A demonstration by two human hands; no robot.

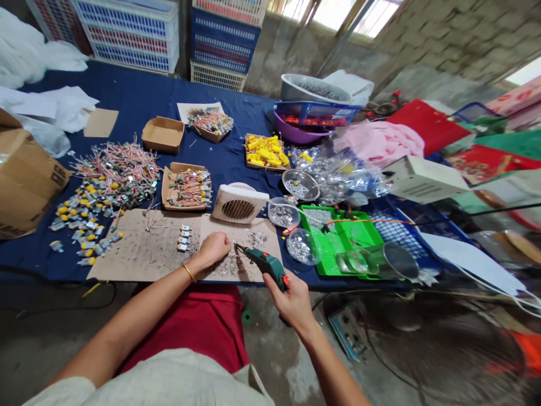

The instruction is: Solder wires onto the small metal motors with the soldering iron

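My right hand is wrapped round a green soldering gun, its tip pointing left over the cardboard sheet. Just left of that tip, my left hand has its fingers pinched together near a thin pale strand; what they hold is too small to name. Several small motors stand in a short column on the cardboard, left of my left hand. Behind both hands sits a white fan unit with a round grille. Small metal bits lie scattered on the cardboard near the tip.
Loose yellow-ended motors and a heap of wired parts lie at the left. Farther back are a box of wired parts and a box of yellow parts. Bowls of metal parts and a green tray are at the right.
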